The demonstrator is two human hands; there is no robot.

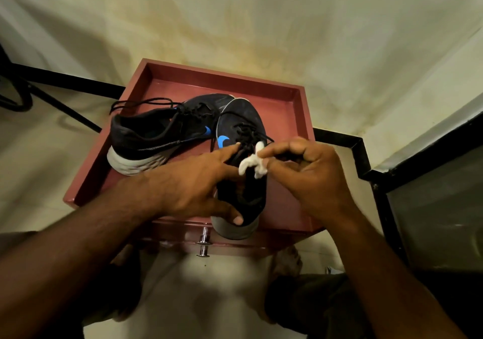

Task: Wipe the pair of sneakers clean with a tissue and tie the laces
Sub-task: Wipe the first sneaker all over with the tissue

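Two black sneakers with blue logos sit on a reddish-brown tray-topped stand (300, 108). The left sneaker (151, 137) lies on its side, white sole toward me, its black laces trailing loose to the left. The right sneaker (240, 127) stands upright, heel toward me. My left hand (188, 184) rests on this sneaker, thumb on the heel, fingers spread over its collar and laces. My right hand (305, 166) pinches a crumpled white tissue (252, 162) just above the sneaker's tongue.
The stand has a raised rim and a metal drawer knob (203, 244) at its front. A dark-framed object (431, 182) stands at the right. Black metal legs (52, 95) cross the floor at the left. My bare feet (285, 263) are below the stand.
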